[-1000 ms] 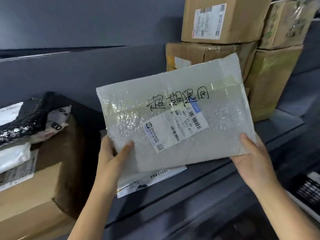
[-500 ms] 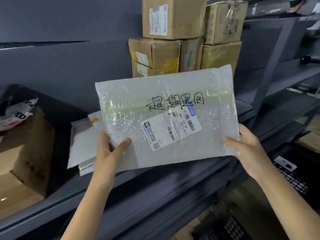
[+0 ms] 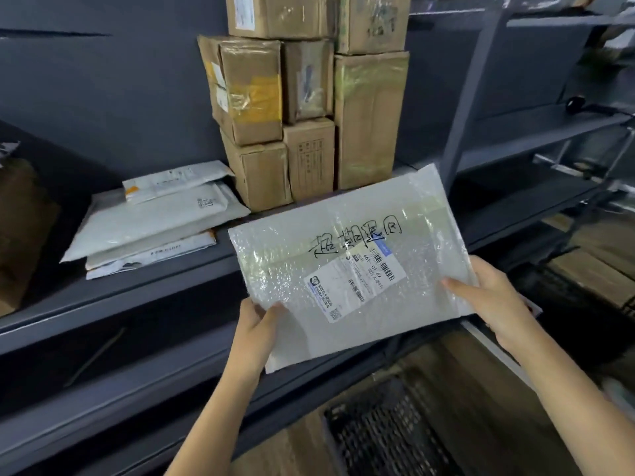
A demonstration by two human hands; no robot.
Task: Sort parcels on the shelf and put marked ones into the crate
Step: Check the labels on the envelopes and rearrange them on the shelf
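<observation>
Between both hands, handwritten, labelled bubble mailer (image 3: 347, 269)

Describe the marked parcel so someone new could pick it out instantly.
Find the grey shelf with the cardboard boxes. In front, the left hand and right hand hold a bubble mailer. It alone has black handwriting above its label.

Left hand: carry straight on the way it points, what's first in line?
Left hand grips the bubble mailer; beyond it, probably the cardboard boxes on the shelf, though depth is unclear.
</observation>
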